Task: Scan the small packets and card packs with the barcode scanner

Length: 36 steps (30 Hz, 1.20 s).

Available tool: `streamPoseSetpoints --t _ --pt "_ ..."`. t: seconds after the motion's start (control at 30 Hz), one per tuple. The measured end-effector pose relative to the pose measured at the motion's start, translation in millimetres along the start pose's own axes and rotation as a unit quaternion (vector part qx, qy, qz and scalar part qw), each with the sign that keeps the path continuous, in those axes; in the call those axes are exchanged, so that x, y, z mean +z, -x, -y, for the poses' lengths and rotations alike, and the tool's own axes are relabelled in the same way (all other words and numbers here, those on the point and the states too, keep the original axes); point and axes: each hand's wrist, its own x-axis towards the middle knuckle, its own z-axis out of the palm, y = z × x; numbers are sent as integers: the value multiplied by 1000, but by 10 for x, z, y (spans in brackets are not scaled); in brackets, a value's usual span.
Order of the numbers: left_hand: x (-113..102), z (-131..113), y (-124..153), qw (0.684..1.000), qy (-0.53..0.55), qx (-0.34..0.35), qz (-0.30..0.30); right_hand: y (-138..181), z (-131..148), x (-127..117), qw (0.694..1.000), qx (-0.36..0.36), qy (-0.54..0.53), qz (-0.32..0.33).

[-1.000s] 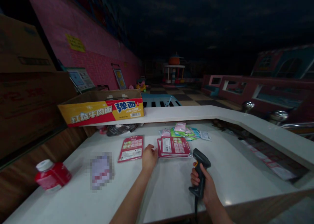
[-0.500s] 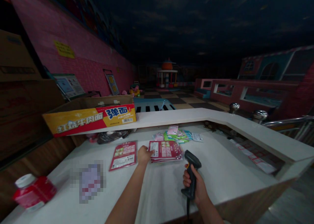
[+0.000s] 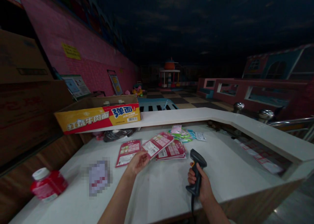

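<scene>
My left hand (image 3: 140, 161) pinches the lower left corner of a flat red packet (image 3: 158, 144), which is lifted at a tilt. Under and to the right of it lies a stack of similar red packets (image 3: 174, 150) on the white counter (image 3: 162, 184). Another red packet (image 3: 128, 153) lies flat to the left, just beyond my left wrist. My right hand (image 3: 202, 182) is wrapped round the handle of a black barcode scanner (image 3: 197, 166), its head pointing forward and left and its cable hanging toward the counter's front edge.
Small colourful sachets (image 3: 186, 135) lie behind the stack. A yellow and red carton (image 3: 103, 117) stands on the raised ledge (image 3: 171, 114). On the left are a red bottle with a white cap (image 3: 48, 184) and a blurred-out item (image 3: 98, 177). A black plastic bag (image 3: 117, 134) sits under the ledge.
My left hand has lifted the top red packet off the stack and drawn it left, tilting it. The scanner stays in my right hand. The whole view has shifted slightly.
</scene>
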Motion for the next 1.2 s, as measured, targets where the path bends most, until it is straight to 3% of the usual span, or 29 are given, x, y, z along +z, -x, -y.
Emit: streamPoseSetpoints --t 0.2,0.33,0.5,0.67,0.87,1.2 --pt "-39 374 130 983 66 169 -27 38 -4 64 999 3 47 -14" --pt "-79 514 127 970 76 228 -48 80 -49 231 985 13 171 -30" --pt "-105 568 119 968 55 238 -50 193 -232 544 943 36 332 -19" --pt "-96 586 126 969 48 238 -43 284 -407 769 917 39 397 3" --pt "-48 577 144 962 19 271 -39 274 -431 849 918 36 395 4" --pt "-91 578 121 970 50 231 -48 250 -399 771 927 38 372 -9"
